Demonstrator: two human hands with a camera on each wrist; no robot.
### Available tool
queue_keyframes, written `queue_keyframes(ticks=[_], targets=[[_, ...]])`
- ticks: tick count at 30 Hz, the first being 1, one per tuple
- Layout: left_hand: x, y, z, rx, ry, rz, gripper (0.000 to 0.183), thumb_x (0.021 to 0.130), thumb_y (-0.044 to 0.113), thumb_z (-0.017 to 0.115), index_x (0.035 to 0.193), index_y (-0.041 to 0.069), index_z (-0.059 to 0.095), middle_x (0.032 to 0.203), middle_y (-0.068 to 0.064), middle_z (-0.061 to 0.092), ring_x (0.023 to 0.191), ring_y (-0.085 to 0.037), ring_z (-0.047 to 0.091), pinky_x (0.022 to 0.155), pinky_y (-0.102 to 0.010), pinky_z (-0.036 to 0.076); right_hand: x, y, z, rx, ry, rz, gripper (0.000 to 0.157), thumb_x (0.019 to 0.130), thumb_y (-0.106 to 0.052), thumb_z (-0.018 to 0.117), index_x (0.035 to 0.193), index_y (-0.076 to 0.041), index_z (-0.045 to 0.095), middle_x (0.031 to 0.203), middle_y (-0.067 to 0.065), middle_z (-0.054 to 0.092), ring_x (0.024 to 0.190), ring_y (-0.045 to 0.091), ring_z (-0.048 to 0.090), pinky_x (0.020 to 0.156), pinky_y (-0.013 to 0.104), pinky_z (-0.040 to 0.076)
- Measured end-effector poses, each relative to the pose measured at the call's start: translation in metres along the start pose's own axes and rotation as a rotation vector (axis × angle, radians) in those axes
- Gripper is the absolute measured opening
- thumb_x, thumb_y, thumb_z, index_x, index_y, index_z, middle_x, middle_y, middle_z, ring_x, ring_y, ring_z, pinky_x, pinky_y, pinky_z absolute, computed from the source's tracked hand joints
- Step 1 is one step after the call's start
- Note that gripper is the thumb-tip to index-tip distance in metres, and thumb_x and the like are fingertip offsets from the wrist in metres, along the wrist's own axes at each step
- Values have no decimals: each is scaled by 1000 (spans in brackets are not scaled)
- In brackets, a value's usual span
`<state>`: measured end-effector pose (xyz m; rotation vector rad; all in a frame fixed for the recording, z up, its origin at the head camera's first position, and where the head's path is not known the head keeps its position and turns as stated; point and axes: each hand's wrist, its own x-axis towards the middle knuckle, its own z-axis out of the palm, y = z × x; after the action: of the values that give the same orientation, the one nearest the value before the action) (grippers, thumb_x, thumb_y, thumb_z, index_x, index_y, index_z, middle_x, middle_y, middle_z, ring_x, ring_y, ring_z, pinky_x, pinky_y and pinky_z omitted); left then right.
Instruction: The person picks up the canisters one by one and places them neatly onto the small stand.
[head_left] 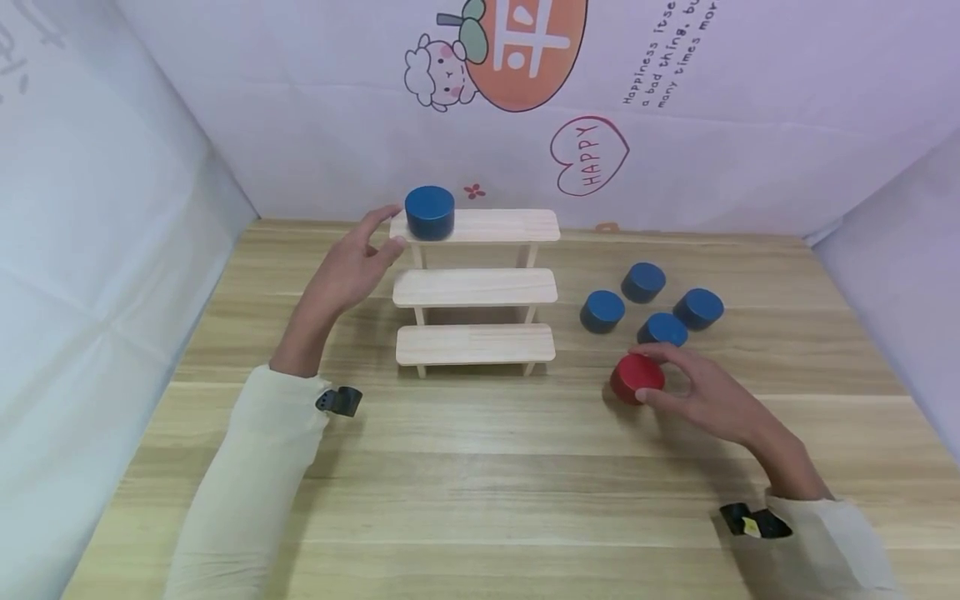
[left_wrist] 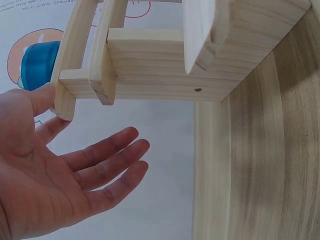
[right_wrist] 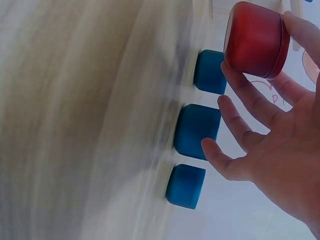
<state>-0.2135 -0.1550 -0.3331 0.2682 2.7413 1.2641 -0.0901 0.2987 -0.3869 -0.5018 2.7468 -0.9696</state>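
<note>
A three-tier wooden shelf (head_left: 476,287) stands at the back of the table. On the left end of its top tier sits a round blue tin (head_left: 430,215). My left hand (head_left: 351,268) is beside that end, its thumb and forefinger at the board's edge and the other fingers spread loosely in the left wrist view. Over on the right, my right hand (head_left: 708,393) pinches a round red tin (head_left: 637,377) between thumb and fingers. The right wrist view shows this red tin (right_wrist: 256,40) raised off the tabletop, the remaining fingers spread below it.
Several more blue tins (head_left: 602,311) stand grouped on the table right of the shelf, just beyond the red one. Behind the wooden table (head_left: 450,475) hangs a white printed cloth (head_left: 330,108), with white cloth walls at both sides.
</note>
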Motion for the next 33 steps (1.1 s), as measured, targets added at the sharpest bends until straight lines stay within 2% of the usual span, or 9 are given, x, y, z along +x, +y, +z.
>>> queue_keyframes(ticks=[6,10,15,20,28,30,33], targets=[[0,0,1,-8,2,0,59,104,49,45,159,35,25,148,-13,47,123,-34,54,90,-56,46,0,-8,-6,-47,12,-18,50,94,-26,73,137,-9,56,122,6,62,111,29,55,85,55,49],[0,0,1,-17,3,6,59,104,49,45,159,35,26,138,-14,56,116,-32,59,86,-53,47,0,-19,-13,-38,12,-7,51,96,-27,70,140,-9,54,121,7,62,111,30,54,85,56,48],[0,0,1,-27,3,12,60,104,49,45,159,34,26,134,-15,57,112,-33,60,82,-50,47,6,-29,-19,-62,23,-47,49,95,-26,71,138,-7,55,116,4,63,106,24,55,82,50,49],[0,-1,1,-35,-7,13,60,105,48,45,159,32,26,134,-17,57,113,-35,61,82,-50,48,13,-34,-23,-82,27,-76,48,95,-26,71,136,-6,57,122,6,62,109,24,55,85,47,49],[0,0,0,-23,-2,11,59,105,47,45,159,33,26,140,-17,54,114,-33,61,84,-52,48,22,-37,-28,-51,31,-118,51,95,-24,72,139,-4,56,133,10,60,118,27,53,88,22,45],[1,0,0,-22,-3,10,59,105,47,45,159,32,26,140,-17,53,114,-33,61,85,-52,48,24,-38,-28,-58,36,-116,52,95,-25,72,139,-3,55,134,12,59,119,29,53,89,24,45],[1,-1,1,-18,-5,8,59,105,47,44,159,32,26,138,-18,54,114,-33,61,84,-52,48,27,-40,-29,-67,45,-118,53,95,-25,72,139,-3,55,133,13,59,117,29,54,86,34,49]])
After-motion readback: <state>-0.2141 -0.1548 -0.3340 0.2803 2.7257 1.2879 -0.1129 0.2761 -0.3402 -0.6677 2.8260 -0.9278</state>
